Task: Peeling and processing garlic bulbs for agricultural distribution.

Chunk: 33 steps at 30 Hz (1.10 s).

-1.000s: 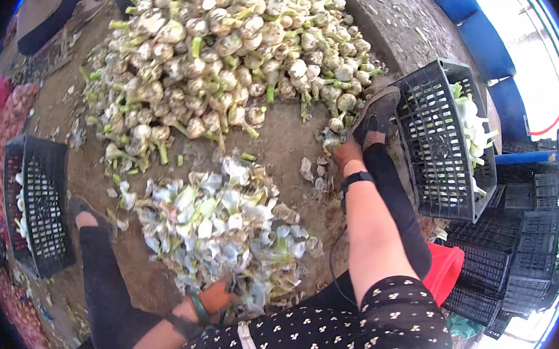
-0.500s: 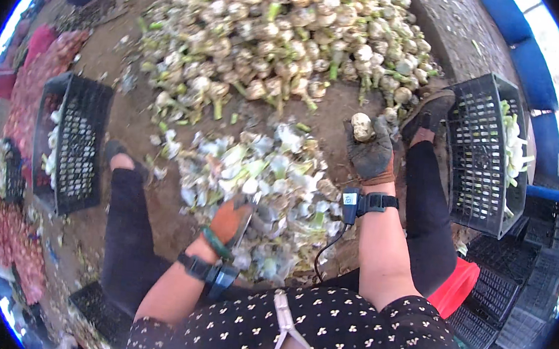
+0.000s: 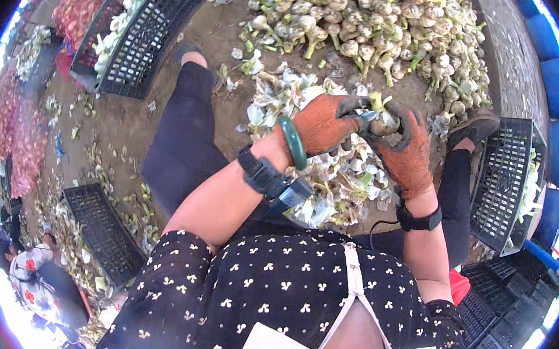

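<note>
My right hand [image 3: 407, 149], in an orange glove with dark fingers, is closed around a garlic bulb [image 3: 385, 125] whose cut green stem [image 3: 377, 103] points up. From the left, my left hand [image 3: 327, 125] in a matching glove meets the bulb at its stem. Its fingers are closed on a thin blade-like tool, probably a knife [image 3: 368, 116], mostly hidden by the glove. Beneath both hands lies a heap of pale peeled garlic skins [image 3: 351, 194]. Beyond them rises a large pile of untrimmed garlic bulbs [image 3: 372, 23].
Black plastic crates with trimmed garlic stand at the left [image 3: 148, 37] and right [image 3: 501, 187]. Another dark crate [image 3: 103, 232] lies at lower left. Red net sacks [image 3: 14, 131] line the left side. A person in a flowered top [image 3: 34, 279] is at lower left. Stacked crates [image 3: 502, 294] stand at lower right.
My left hand has risen from the skins to the bulb in my right hand. The right hand has turned over, so the stem now points up. The view has swung left.
</note>
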Each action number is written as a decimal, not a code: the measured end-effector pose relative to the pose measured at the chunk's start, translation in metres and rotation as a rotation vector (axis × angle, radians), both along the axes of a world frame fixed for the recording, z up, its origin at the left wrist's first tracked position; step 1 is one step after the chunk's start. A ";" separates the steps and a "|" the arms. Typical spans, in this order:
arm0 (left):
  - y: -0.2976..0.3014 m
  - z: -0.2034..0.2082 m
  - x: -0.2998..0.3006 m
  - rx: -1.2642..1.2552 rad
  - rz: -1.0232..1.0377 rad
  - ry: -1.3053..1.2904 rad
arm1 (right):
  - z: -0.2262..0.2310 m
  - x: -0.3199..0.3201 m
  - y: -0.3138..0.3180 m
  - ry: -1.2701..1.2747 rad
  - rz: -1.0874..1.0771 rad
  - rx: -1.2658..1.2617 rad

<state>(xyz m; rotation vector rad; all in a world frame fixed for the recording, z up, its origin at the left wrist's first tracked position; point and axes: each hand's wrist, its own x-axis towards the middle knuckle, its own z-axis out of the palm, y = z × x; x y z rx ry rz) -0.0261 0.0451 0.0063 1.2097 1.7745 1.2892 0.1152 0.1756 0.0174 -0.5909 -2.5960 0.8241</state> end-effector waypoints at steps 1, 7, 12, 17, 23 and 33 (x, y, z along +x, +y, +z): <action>-0.001 -0.003 0.000 0.021 0.007 0.039 | 0.003 -0.003 -0.005 0.035 0.054 0.026; -0.008 -0.012 0.018 -0.125 0.179 -0.151 | 0.004 -0.007 -0.027 -0.061 0.065 0.314; -0.009 -0.019 0.019 -0.079 0.286 -0.306 | 0.005 -0.014 -0.042 -0.019 0.044 0.374; -0.023 -0.001 0.005 -0.106 0.099 -0.328 | 0.021 -0.014 -0.035 -0.016 0.044 0.175; -0.021 -0.019 0.013 -0.102 0.225 -0.145 | 0.017 -0.016 -0.044 -0.071 0.098 0.397; -0.028 -0.013 -0.004 -0.001 0.115 -0.325 | -0.005 -0.010 -0.023 0.071 0.057 -0.952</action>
